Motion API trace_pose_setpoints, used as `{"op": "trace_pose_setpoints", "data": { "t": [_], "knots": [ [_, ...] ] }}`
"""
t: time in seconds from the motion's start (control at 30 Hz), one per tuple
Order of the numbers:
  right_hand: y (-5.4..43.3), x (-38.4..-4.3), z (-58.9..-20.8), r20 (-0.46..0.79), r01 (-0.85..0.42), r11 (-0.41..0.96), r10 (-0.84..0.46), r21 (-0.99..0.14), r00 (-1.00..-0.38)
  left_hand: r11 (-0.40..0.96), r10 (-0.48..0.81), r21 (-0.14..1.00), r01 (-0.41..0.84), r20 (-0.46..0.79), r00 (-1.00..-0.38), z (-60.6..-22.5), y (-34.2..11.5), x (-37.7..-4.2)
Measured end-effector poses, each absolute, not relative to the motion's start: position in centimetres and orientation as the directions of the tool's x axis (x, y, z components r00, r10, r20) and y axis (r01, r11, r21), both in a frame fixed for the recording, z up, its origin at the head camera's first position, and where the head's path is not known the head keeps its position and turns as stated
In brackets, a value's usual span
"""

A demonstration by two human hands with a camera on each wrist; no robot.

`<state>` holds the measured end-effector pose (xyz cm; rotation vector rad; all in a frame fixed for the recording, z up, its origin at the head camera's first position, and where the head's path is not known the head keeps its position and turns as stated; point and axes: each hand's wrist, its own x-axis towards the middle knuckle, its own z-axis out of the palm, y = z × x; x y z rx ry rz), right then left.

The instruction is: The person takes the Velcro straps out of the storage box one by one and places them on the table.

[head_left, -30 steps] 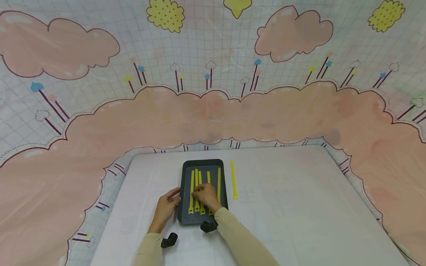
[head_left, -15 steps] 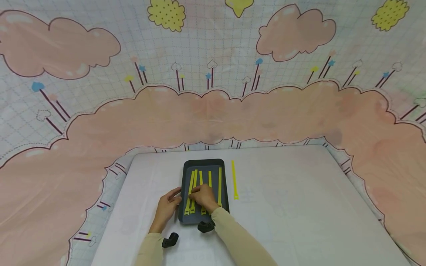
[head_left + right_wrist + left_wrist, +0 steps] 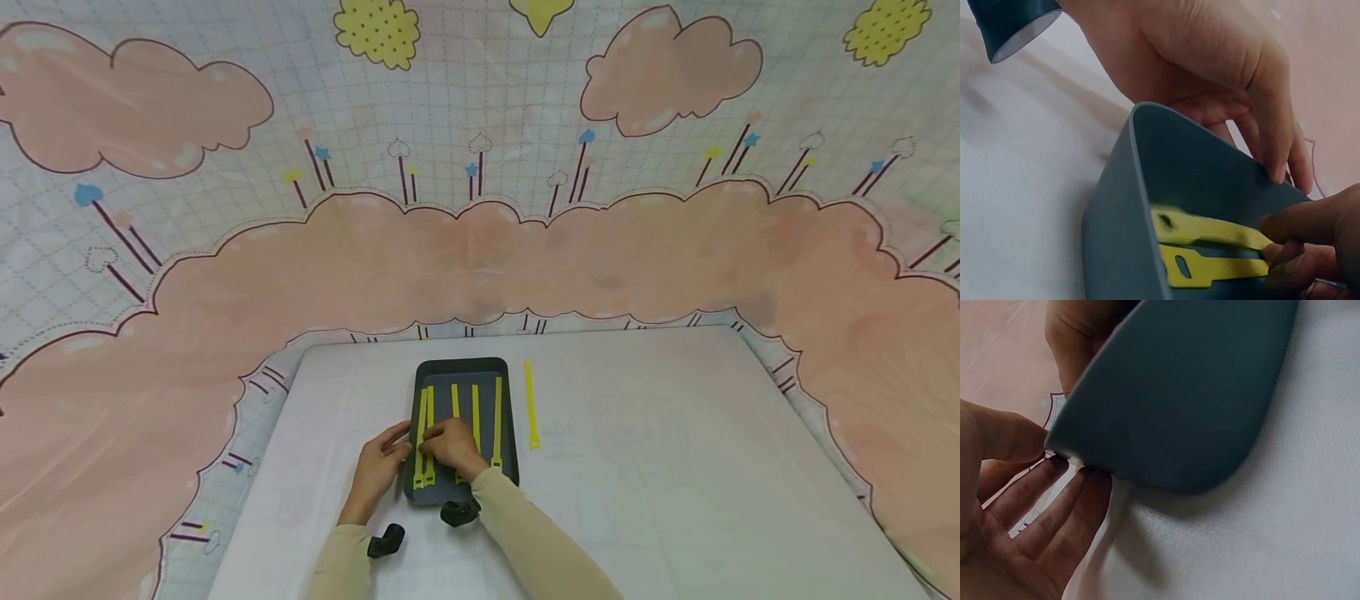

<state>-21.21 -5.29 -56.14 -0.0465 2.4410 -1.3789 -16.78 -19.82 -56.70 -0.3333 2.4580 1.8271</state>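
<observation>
A dark blue-grey tray (image 3: 461,367) lies on the table with several yellow hook-and-loop cable ties lengthwise inside. My left hand (image 3: 375,467) holds the tray's left wall, thumb at the rim and fingers against the outside. Reaching into the tray, my right hand (image 3: 452,444) pinches the leftmost cable tie (image 3: 1210,229) between thumb and fingers. Its slotted head points to the near end. A second cable tie (image 3: 1210,269) lies close beside it. Farther right in the tray are more ties, including one cable tie (image 3: 497,417) along the right wall; my right hand partly covers the middle ones.
One more yellow cable tie (image 3: 531,404) lies on the white table (image 3: 675,458), right of the tray. A curtain (image 3: 465,267) printed with clouds hangs behind the table. Both wrists wear black camera mounts, the left camera mount (image 3: 386,542) resting low near the table.
My right hand has shifted left inside the tray, bringing two cable ties over to the left wall and widening the gap to the others. The left hand stays at the tray's side.
</observation>
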Motion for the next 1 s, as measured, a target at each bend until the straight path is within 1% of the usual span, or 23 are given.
{"op": "trace_pose_setpoints", "data": {
  "t": [0.27,0.47,0.77,1.0],
  "knots": [
    [-5.53,-20.81,-55.87,-0.27,0.133,0.504,-0.209,-0.853,-0.94,0.253,-0.14,0.947,-0.197,-0.166,-0.976,-56.92,-19.71,-16.91],
    [-5.74,-20.63,-55.98,-0.296,0.164,0.494,-0.201,-0.854,-0.934,0.252,-0.139,0.948,-0.197,-0.165,-0.976,-57.19,-19.7,-16.94],
    [-5.85,-20.51,-56.17,-0.308,0.21,0.379,-0.22,-0.902,-0.926,0.284,-0.156,0.94,-0.186,-0.146,-0.977,-57.09,-19.93,-16.78],
    [-6.12,-20.55,-56.23,-0.313,0.211,0.383,-0.226,-0.899,-0.923,0.267,-0.153,0.946,-0.184,-0.147,-0.977,-56.66,-19.77,-16.67]
  ]
}}
